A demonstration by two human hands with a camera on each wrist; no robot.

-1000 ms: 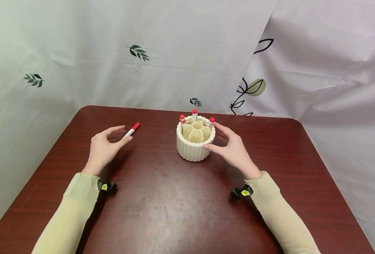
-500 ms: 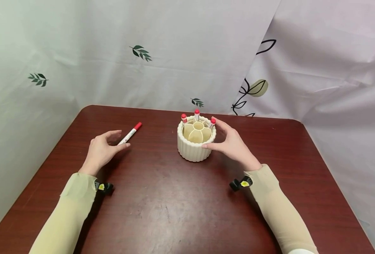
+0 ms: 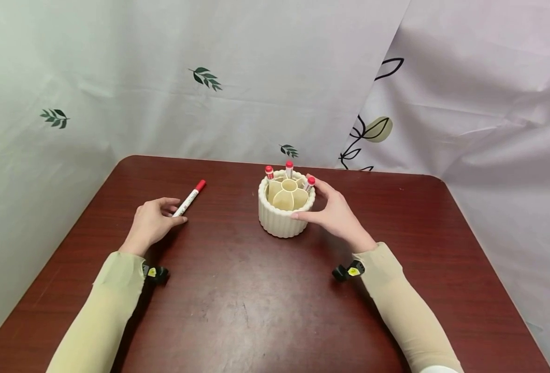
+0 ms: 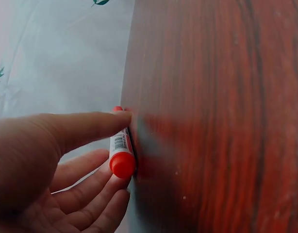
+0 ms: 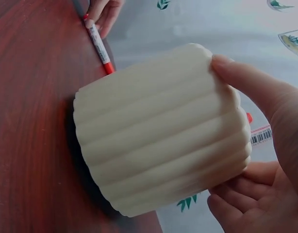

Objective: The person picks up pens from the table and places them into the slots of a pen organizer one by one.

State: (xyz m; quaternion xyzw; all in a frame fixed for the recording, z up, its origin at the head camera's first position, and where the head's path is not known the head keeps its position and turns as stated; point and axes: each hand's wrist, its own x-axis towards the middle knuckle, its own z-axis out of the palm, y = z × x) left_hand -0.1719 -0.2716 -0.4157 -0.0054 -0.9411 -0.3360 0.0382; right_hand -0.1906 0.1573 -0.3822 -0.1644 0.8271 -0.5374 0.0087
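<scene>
A white marker (image 3: pixel 186 202) with red ends lies on the table at left. My left hand (image 3: pixel 151 224) pinches its near end, thumb on one side and curled fingers on the other; the left wrist view shows the thumb across the marker's barrel (image 4: pixel 119 141). Right of centre stands a cream, ribbed, round pen holder (image 3: pixel 279 221) with petal-shaped compartments. Three red-capped markers stand in its rear and side compartments, one being the middle marker (image 3: pixel 289 169). My right hand (image 3: pixel 335 215) grips the holder's right side, thumb at the front rim and fingers behind.
The dark red-brown wooden table (image 3: pixel 237 311) has rounded far corners. Behind it and at both sides hangs a pale curtain (image 3: pixel 256 77) with leaf prints. A small black camera (image 3: pixel 348 271) is strapped to the right wrist, another camera (image 3: pixel 156 273) to the left.
My left thumb and fingers have closed in on the marker's near end, the hand lowering slightly. Under my right hand the pen holder's compartments and markers have turned a little clockwise.
</scene>
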